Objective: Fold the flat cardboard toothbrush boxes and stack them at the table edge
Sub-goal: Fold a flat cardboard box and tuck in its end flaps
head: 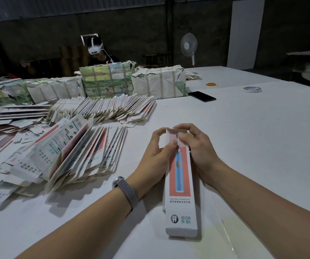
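We hold one toothbrush box [180, 181] between both hands over the white bench [243, 146]. Our left hand [155, 154] pinches its far end, thumb on the printed face; our right hand [197, 146] curls around the same end from the other side. Flat boxes [86, 146] lie fanned left of our left hand.

Bare table [253, 137] lies right of the hands; flat box stacks [79, 152] crowd the left.
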The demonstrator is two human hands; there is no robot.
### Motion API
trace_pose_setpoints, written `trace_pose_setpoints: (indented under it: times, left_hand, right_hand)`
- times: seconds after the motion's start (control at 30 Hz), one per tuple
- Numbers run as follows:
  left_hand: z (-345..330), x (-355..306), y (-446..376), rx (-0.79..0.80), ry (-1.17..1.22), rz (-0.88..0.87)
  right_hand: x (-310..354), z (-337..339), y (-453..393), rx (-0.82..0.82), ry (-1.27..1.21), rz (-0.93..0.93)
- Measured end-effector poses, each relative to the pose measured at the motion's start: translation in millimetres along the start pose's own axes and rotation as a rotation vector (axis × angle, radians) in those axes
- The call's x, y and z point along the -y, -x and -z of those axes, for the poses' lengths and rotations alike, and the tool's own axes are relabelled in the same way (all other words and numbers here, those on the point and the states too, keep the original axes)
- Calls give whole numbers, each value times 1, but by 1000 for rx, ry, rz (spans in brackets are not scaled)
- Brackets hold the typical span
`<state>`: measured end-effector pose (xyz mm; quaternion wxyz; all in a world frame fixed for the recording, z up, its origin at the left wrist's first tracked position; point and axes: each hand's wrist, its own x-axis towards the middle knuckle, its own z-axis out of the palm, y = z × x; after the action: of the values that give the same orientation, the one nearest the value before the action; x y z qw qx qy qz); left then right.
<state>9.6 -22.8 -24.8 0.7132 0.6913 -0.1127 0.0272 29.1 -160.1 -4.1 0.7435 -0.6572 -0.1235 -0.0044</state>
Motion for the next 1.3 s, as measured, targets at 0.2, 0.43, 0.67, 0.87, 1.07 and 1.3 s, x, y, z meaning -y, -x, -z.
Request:
trace_pose_setpoints:
  times: [0.2, 0.43, 0.67, 0.87, 1.07, 1.3]
  left_hand:
    - [0, -3, 2, -15, -5, -6]
    - [-3, -9, 6, 23, -90, 10]
    - [-3, -10, 6, 39, -127, 19]
    - [-2, -10, 5, 45, -149, 13]
    - [-2, -9, 4, 52, -151, 10]
    - [-2, -3, 1, 67, -164, 18]
  right_hand:
    - [0, -2, 1, -5, -4, 12]
    - [0, -1, -3, -45, -34, 10]
    - [-4, 3, -8, -94, 18, -31]
    - [-3, 3, -9, -81, 57, -22]
    - [-2, 2, -9, -93, 68, -19]
    - [-1, 6, -11, -117, 116, -3]
